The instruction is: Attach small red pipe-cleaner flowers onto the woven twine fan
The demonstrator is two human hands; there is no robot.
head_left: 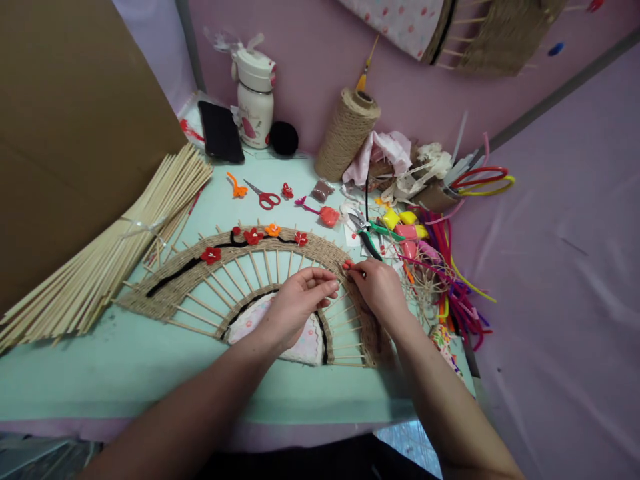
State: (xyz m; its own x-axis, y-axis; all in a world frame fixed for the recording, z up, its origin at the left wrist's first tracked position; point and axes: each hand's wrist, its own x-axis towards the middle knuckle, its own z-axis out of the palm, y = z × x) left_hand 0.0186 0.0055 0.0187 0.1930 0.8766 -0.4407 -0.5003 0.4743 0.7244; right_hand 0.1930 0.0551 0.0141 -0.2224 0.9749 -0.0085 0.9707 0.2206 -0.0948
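A woven twine fan (320,241) with wooden stick ribs lies flat on the table. Red felt-like flowers (253,236) and one orange flower (273,230) sit along a black branch line on its outer band. Over the fan's middle, my left hand (300,300) is closed, thumb and fingertips nearly together; whatever they hold is too small to make out. My right hand (377,283), above the right part of the band, pinches a small red piece (346,265). Under my left hand is the fan's white, pink-dotted centre (300,343), partly covered.
A bundle of sticks (115,247) lies at left beside a cardboard sheet (75,120). Behind the fan are red-handled scissors (267,199), a twine cone (347,130), a bottle (255,100) and a phone (220,132). Green-handled pliers (369,237) and tangled pipe cleaners (457,293) lie right.
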